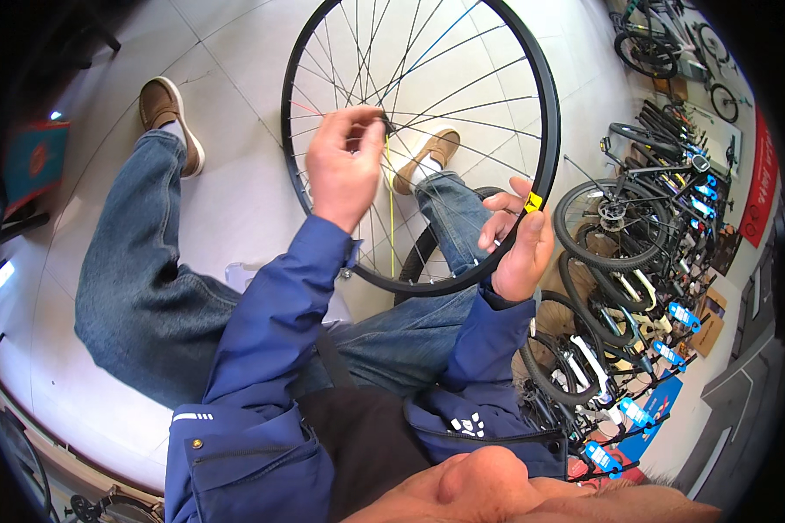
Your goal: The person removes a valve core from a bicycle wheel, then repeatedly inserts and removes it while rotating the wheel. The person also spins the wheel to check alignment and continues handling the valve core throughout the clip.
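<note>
A bicycle wheel (549,113) without a tyre, with a black rim and thin dark spokes, is propped up before me above my lap. My right hand (522,248) grips its lower right rim beside a small yellow sticker (533,202), thumb on one side and fingers on the other. At the wheel's middle, the fingers of my left hand (344,161) are pinched against the dark hub (386,125), which they partly hide. One yellow spoke (392,218) runs down from the hub; a blue spoke (445,37) slants toward the top, and a reddish one shows at the left.
Several bicycles (615,222) with blue tags stand packed along the right side. Another tyre (423,253) shows behind the wheel near my right leg. My legs are spread on the pale tiled floor (235,113). A teal and red box (39,161) stands at the far left.
</note>
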Motion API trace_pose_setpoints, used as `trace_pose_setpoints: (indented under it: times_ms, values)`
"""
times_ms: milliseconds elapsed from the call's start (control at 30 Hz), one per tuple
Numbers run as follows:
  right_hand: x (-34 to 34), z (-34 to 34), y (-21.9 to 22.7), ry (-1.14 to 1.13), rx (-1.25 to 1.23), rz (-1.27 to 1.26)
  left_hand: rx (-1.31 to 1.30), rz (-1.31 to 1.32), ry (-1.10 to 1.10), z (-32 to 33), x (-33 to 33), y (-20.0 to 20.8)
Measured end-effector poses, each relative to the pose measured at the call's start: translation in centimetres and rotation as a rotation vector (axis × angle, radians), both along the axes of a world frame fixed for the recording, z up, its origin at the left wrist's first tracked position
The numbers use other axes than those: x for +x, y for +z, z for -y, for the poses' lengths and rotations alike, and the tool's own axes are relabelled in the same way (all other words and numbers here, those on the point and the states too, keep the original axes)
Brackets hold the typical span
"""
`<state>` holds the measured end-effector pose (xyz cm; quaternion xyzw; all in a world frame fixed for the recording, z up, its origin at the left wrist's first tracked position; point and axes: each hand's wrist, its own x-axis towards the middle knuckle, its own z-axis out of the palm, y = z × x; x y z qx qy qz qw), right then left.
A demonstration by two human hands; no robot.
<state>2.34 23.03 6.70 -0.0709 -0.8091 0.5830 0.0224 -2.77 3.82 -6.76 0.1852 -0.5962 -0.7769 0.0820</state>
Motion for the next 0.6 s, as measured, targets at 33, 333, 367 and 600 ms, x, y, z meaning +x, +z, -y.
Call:
trace_pose_setpoints:
  times_ms: [33,333,367,600]
  values:
    - [-0.1,-0.1,-0.1,-0.002,-0.024,0.000,0.019,0.047,0.016,0.3,-0.2,-0.7]
    - [-0.7,-1.1,-1.0,-0.096,-0.208,0.004,0.135,0.261,0.028,0.5,-0.2,-5.5]
    - [-0.7,-1.1,-1.0,-0.105,-0.224,0.008,0.171,0.290,0.010,0.4,-0.1,-5.7]
    - [-0.9,-1.3,-1.1,-0.177,-0.267,0.056,0.168,0.309,-0.033,-0.2,0.2,-6.4]
